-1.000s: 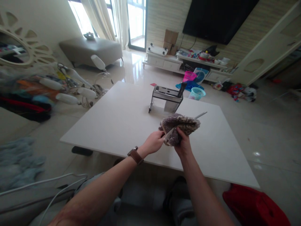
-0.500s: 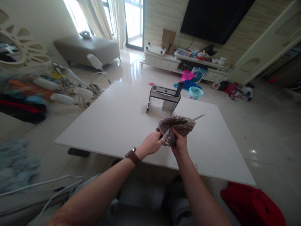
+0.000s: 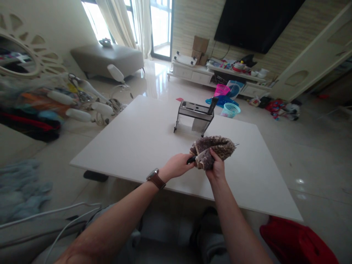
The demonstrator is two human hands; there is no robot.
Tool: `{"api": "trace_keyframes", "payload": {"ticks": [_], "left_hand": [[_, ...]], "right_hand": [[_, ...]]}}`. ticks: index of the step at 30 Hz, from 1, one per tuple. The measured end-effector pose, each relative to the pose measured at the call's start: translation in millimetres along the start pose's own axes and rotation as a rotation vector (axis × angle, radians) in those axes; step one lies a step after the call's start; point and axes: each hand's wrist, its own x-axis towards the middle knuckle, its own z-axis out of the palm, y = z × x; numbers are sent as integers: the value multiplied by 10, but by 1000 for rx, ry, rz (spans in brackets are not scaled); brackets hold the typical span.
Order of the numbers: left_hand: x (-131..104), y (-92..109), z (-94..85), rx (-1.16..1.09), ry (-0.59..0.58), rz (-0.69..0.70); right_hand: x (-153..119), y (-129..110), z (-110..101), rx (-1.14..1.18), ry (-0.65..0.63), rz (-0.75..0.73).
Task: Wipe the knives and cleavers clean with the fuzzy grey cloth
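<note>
My left hand is closed around the black handle of a knife. A brown, shaggy cloth is folded over the blade and hides most of it; only a thin pale tip shows past the cloth's right end. With the thumb on top, my right hand grips the cloth around the blade. Both hands are above the white table. Beyond them stands a knife rack with a slotted top, holding one black-handled knife with a broad blade.
The white table extends around the rack. A lamp with several white shades is close to its left edge. Past the far edge are a turquoise basket and a pink basket. Something red lies at the lower right.
The cloth has slid along the knife toward the tip, so less tip sticks out and the black handle now shows by my left hand. The view has shifted slightly.
</note>
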Motion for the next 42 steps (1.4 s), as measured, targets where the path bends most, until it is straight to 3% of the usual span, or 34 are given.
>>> {"api": "trace_keyframes", "payload": {"ticks": [11,17,23,34,42], "left_hand": [[-51,-162,-216,150,-7,-44],[-43,-269,-215,178,-2,-85],[-17,-212,-211,184,25,-126],[45,-87,-128,-99,48,-160],[43,30,21,-300,84,-82]], "right_hand": [[402,-127,-382,-17,8,51],[441,-224,-435,14,120,38],[482,-367,-472,36,190,-56],[178,-445,-156,116,21,-103],[-119,-116,36,-20,-50,-96]]}}
